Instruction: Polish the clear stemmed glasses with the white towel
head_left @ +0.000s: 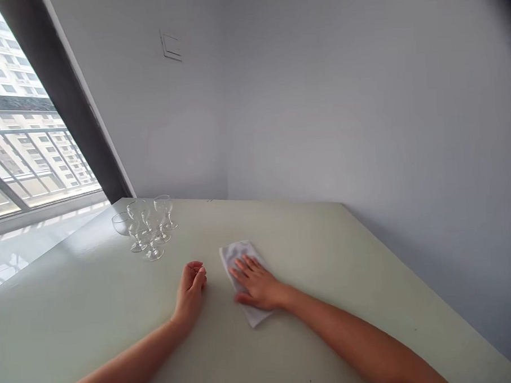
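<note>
From where I sit I count two hands: one left hand (192, 287) and one right hand (258, 283). I have one white, rectangular, folded-looking cloth (234, 252) and one broad, glossy, pale green tabletop (334, 250). Of the clear, stemmed drinking glasses (154, 254) I make out at least four by their round feet; they overlap, so I cannot fix the exact number. I also get one pale, square wall switch (172, 45) and one metal railing (33, 132).

I see a pale worktop (325, 245) carrying a white cloth (235, 251) under the right hand (256, 284) and clear stemmed glasses (148, 236) beyond the left hand (192, 287).
</note>
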The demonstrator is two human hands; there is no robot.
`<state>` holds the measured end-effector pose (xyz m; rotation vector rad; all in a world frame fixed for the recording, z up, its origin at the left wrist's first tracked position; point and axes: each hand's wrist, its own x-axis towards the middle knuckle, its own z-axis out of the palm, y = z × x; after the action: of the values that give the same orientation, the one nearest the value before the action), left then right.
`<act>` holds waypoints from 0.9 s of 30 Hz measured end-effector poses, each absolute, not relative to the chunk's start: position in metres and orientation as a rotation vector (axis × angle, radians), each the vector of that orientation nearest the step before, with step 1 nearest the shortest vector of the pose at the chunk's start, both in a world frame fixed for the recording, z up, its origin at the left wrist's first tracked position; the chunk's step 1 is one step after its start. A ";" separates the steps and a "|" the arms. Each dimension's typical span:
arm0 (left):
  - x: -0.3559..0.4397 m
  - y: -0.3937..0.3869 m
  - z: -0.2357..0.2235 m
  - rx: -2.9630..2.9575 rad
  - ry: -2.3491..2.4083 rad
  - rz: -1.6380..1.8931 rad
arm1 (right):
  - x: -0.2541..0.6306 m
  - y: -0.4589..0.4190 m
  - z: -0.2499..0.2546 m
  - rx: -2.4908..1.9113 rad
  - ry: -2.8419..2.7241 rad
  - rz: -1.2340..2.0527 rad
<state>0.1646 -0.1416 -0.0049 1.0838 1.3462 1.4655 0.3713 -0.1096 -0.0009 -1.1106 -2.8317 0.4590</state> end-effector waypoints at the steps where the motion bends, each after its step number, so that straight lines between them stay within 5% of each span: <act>1: 0.163 -0.141 -0.005 1.093 1.355 1.452 | 0.356 -0.096 0.001 -1.034 -2.861 0.478; 11: 0.152 -0.137 -0.011 1.107 1.321 1.314 | 0.345 0.035 0.001 -1.275 -2.768 0.187; 19: 0.147 -0.137 -0.015 1.102 1.315 1.276 | 0.523 0.084 0.002 -1.969 -2.404 0.129; 27: 0.155 -0.140 -0.005 1.199 1.413 1.198 | 0.692 0.023 -0.008 -2.599 -1.819 0.120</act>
<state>0.1553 -0.1395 -0.0049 1.1994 1.4125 1.1981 0.6919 0.0233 -0.0081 -2.5988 -1.8187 0.1196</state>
